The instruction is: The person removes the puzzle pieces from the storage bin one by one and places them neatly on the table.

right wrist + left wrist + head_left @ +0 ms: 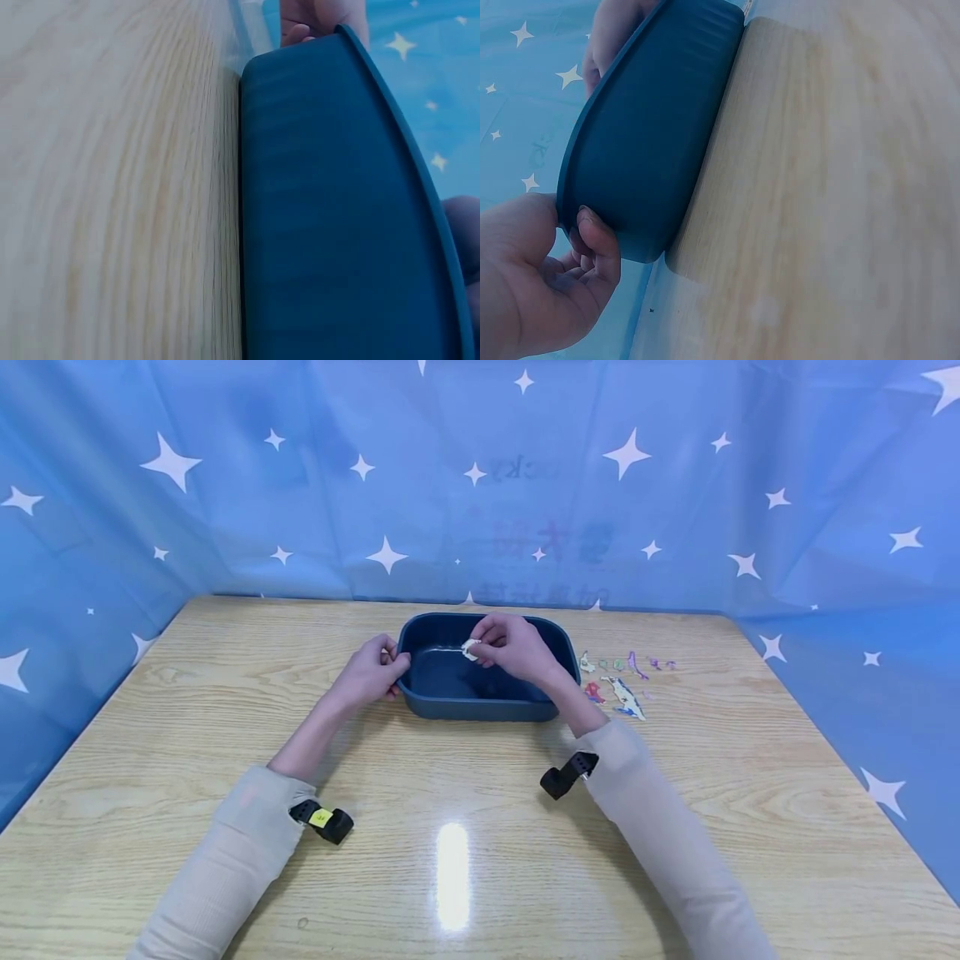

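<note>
A dark blue rectangular bin (480, 708) stands on the table near its back edge. My left hand (375, 670) grips the bin's left rim, thumb on top and fingers curled beneath, as the left wrist view shows of the same hand (555, 277). Over the bin's opening, my right hand (513, 647) pinches a small whitish flat piece (470, 649) between thumb and fingers. What the piece depicts is too small to tell. In the right wrist view the bin's wall (337, 202) hides most of the right hand (466, 240).
Right of the bin lie several small flat pieces: a large white-and-blue one (624, 697), a red one (594, 692), a purple one (636, 665) and a green one (618, 665). A blue curtain with white stars (450, 485) hangs behind the wooden table (375, 860).
</note>
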Demonstrator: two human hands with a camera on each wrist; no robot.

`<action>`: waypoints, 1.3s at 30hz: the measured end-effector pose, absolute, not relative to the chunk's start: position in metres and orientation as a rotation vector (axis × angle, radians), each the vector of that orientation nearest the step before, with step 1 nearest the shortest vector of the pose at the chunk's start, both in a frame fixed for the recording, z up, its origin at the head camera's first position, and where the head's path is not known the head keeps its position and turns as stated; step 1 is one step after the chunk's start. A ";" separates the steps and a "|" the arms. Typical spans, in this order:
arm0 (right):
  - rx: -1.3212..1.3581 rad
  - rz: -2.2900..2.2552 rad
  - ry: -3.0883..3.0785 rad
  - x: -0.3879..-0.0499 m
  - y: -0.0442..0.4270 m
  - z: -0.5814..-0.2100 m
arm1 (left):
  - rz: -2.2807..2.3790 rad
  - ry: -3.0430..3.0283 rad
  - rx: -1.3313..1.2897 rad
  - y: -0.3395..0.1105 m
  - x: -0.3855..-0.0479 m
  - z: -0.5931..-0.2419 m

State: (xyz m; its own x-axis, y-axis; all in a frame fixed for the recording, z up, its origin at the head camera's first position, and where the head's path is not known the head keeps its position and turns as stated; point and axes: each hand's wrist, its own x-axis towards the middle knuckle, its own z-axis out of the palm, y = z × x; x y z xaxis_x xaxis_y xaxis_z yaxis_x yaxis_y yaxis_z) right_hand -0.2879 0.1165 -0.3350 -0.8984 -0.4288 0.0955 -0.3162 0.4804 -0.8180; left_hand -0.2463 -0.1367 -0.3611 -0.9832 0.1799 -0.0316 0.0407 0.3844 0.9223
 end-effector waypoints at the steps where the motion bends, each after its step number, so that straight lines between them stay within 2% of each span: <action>1: -0.659 -1.395 2.599 -0.287 0.119 -0.335 | 1.665 2.505 0.202 -0.137 -0.246 -0.361; 17: -0.653 -1.420 2.664 -0.271 0.171 -0.330 | 1.660 2.495 0.184 -0.137 -0.246 -0.360; 39: -0.477 -1.411 2.830 -0.255 0.276 -0.321 | 1.661 2.503 0.196 -0.138 -0.248 -0.363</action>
State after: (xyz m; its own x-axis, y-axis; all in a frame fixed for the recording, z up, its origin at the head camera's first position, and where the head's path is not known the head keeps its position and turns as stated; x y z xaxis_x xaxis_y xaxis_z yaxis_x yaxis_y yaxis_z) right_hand -0.2552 0.2760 -0.3207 -0.9540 -0.2388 0.1811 -0.2884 0.5664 -0.7721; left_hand -0.2480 -0.1376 -0.3634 -0.9829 0.1802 -0.0372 0.0357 0.3851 0.9222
